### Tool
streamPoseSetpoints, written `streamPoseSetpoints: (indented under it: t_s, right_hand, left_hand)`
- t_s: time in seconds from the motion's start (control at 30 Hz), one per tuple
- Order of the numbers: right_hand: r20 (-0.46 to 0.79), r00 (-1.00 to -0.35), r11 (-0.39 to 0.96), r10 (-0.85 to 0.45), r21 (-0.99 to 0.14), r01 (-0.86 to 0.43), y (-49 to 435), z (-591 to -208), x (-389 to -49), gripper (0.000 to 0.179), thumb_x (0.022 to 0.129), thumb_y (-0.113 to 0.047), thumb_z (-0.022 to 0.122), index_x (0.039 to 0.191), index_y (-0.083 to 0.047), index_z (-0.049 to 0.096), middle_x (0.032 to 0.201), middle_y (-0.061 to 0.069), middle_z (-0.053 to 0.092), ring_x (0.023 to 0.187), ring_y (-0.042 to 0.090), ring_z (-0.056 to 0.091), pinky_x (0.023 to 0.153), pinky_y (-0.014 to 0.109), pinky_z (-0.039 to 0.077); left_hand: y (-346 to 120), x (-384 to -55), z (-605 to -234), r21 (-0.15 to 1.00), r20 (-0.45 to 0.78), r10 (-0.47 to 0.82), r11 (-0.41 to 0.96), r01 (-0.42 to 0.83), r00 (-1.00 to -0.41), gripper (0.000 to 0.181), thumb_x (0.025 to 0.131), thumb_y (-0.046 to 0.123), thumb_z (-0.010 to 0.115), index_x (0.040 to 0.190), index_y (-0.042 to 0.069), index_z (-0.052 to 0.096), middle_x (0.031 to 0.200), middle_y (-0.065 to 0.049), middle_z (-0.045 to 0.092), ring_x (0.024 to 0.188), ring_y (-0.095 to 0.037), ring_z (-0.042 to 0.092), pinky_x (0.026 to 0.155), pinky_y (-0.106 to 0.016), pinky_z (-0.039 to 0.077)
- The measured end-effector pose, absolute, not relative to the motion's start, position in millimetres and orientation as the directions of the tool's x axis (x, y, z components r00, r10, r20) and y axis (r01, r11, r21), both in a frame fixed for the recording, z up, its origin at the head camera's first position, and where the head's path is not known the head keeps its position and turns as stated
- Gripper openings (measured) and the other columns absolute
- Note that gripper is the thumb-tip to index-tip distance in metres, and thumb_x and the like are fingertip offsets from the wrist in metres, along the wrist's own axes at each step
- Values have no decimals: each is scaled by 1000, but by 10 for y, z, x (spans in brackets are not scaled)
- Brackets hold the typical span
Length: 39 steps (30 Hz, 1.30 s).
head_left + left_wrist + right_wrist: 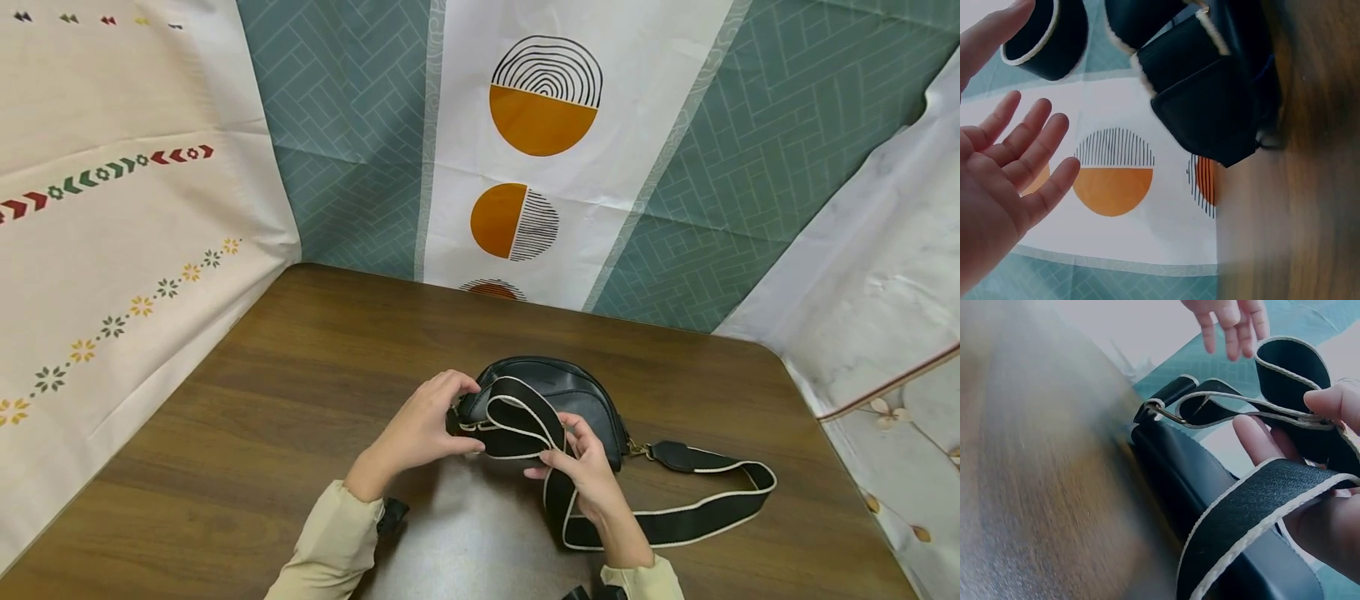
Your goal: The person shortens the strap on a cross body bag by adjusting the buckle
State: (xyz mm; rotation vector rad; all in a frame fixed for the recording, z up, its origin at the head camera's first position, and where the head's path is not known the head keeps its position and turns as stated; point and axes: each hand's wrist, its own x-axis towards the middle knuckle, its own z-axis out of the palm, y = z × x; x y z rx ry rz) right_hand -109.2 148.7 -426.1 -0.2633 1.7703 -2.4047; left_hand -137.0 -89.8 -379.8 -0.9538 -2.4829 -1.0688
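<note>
A black half-round shoulder bag [551, 379] stands on the table, its wide black strap [705, 521] edged in cream. My right hand [591, 477] pinches the folded strap between thumb and fingers in front of the bag; in the right wrist view a length of strap [1244, 509] drapes past the fingers. The left hand [423, 425] is at the bag's left end with thumb and fingers spread around a strap loop. Its fingers hold nothing in the left wrist view, where a leather strap tab [1204, 112] hangs beside them. A metal slider [1169, 414] shows on the strap.
Brown wooden table [247, 400] lies under the bag. The strap's right part curves out over the tabletop from a gold clasp [637, 449]. Patterned cloth [352, 125] hangs along the back, with pale cloths at both sides.
</note>
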Motion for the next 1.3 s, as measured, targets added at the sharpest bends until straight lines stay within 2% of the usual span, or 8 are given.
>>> streamPoseSetpoints:
  t_s: [0.17,0.53,0.83,1.03,1.3]
  right_hand:
    - [1,-983,-397,-183,-915,73,1475,-4243,-1085,45,72,18,48,111,-3,38,106,14,49,88,29,58,68,48,48]
    - [60,-970,-562,-237,-823,87,1477,-4220,-1090,44,77,20,44,113,-4,36,110,16,44,95,30,57,76,50,44]
    - [65,-964,-553,-257,-828,92,1463,-4222,-1090,45,78,17,47,115,-4,34,114,16,42,99,32,55,77,51,43]
    - [86,-957,-566,-277,-820,90,1466,-4222,-1087,44,80,17,46,116,-4,34,115,16,43,99,31,55,78,50,43]
    - [123,-943,-600,-309,-795,93,1467,-4197,-1097,43,82,16,43,118,-4,31,118,15,43,98,30,56,79,51,42]
  left_hand:
    - [-895,-1367,-3824,538,450,467,538,649,-761,58,58,25,84,103,6,53,98,0,53,90,-18,49,81,-40,38]
    - [-832,-1399,-3887,506,413,478,587,632,-775,60,58,30,82,106,5,57,102,-2,57,97,-19,50,82,-40,38]
    - [-682,-1406,-3962,460,392,471,644,611,-791,65,54,41,82,105,10,57,103,-1,57,95,-19,51,79,-38,38]
    - [-642,-1434,-3999,458,383,461,658,598,-800,58,55,43,80,99,13,58,96,3,59,93,-16,53,78,-37,37]
    - [-623,-1457,-4034,466,418,459,633,618,-784,47,59,39,80,94,14,59,91,5,60,87,-13,54,76,-35,39]
